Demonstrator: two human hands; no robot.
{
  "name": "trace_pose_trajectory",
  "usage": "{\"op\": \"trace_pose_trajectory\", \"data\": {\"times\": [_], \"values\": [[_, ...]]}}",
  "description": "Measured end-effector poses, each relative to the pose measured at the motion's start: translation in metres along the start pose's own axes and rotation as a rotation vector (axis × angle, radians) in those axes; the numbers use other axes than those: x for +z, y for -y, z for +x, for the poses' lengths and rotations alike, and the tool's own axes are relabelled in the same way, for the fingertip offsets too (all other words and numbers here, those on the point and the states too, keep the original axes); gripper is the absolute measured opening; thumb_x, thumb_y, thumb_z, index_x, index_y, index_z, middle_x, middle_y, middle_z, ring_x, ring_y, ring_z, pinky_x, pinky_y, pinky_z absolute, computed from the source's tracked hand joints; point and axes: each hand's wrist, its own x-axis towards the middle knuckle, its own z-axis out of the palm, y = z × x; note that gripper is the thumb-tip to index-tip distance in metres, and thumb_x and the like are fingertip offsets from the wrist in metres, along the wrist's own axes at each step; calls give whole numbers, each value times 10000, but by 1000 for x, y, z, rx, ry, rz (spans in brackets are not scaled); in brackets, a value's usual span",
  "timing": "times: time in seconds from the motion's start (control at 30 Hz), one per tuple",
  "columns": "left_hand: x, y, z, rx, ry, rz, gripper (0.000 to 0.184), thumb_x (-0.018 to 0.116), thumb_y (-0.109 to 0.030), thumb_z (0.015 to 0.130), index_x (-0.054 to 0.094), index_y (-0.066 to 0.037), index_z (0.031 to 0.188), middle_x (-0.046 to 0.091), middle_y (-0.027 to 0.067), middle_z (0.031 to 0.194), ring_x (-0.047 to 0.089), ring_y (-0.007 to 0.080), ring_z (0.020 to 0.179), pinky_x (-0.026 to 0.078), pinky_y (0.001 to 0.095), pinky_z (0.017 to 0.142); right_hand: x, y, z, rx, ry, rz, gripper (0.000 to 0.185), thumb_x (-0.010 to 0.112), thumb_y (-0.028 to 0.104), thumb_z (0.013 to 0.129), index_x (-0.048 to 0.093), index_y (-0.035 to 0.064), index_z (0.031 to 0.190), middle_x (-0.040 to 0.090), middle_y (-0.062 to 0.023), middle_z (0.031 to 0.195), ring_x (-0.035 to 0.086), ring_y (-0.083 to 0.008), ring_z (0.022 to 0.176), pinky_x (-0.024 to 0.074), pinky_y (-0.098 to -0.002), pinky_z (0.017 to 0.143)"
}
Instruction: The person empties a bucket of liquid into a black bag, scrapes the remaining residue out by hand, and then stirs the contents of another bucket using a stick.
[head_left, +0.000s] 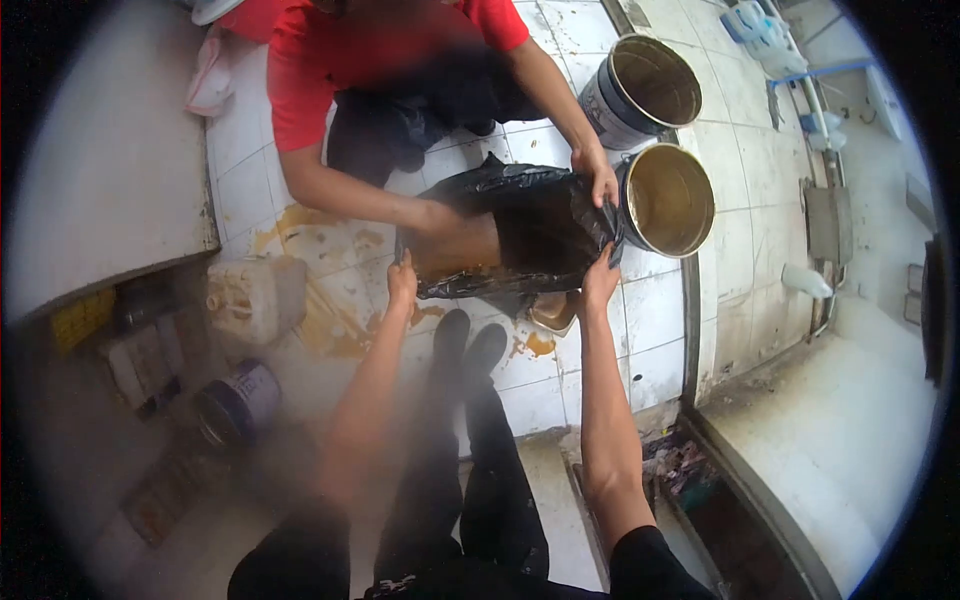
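Observation:
My left hand (401, 284) grips the near left edge of a black plastic bag (540, 235), its fingers closed on the plastic. At the near right edge, my right hand (600, 278) also holds the bag's rim. The bag is stretched open sideways between us. Opposite me, a person in a red shirt (305, 110) crouches, one hand reaching into the bag's left side and the other hand (597, 175) on its far right edge. A brown area shows inside the bag; I cannot make out what it is. Below the bag sits a small container (553, 312), partly hidden.
Two large metal buckets (605, 105) (690, 205) stand at the right. A stained jerrycan (260, 295) and a purple-labelled can (240, 400) are at the left. Brown spills (335, 315) mark the tiled floor (655, 310). A drain channel (720, 510) runs at lower right.

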Motion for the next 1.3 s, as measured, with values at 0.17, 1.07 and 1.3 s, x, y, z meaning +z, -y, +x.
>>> {"op": "trace_pose_trajectory", "data": {"times": [0.17, 1.07, 1.3], "values": [[-2, -1, 24, 122, -19, 322, 546, 475, -409, 913, 627, 109, 826, 610, 313, 835, 599, 426, 841, 447, 445, 736, 0, -31, 16, -86, 143, -131, 475, 455, 364, 960, 584, -82, 1060, 625, -106, 880, 521, -175, 763, 437, -332, 704], [-68, 51, 42, 7, 161, -164, 392, 710, -264, 799, 517, -10, 1028, 530, 48, 948, 546, 150, 733, 510, 305, 597, 38, -88, -34, 56, 505, -273, 486, 566, 430, 886, 583, -50, 813, 563, -129, 571, 575, -249, 505, 454, -378, 508], [-86, 74, 41, -136, 289, -354, 460, 653, -313, 841, 464, -86, 1193, 576, 76, 1095, 553, 219, 1040, 478, 336, 824, 54, -74, -51, 4, 420, -299, 653, 616, 520, 830, 591, -128, 909, 623, -146, 770, 556, -199, 705, 459, -341, 669]]}}
